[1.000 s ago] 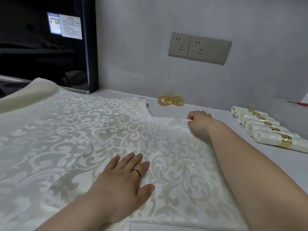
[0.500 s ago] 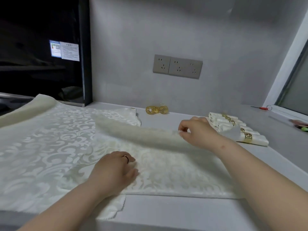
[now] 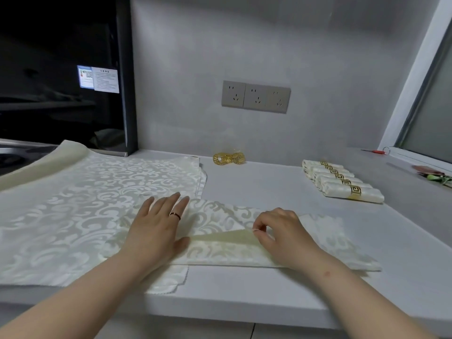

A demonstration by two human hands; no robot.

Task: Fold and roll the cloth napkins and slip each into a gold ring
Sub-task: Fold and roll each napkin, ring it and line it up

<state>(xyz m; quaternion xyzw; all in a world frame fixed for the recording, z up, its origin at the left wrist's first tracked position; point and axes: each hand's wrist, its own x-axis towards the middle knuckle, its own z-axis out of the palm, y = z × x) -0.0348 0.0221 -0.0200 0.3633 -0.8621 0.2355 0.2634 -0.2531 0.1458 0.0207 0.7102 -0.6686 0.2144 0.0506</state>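
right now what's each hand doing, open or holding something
left hand: open, pressing flat on the cream patterned cloth napkin.
right hand: closed, pinching that napkin's folded-over edge.

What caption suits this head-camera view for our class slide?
The left hand presses a napkin flat while the right hand pinches its folded edge; gold rings and finished rolls lie behind.

Head view, down over counter
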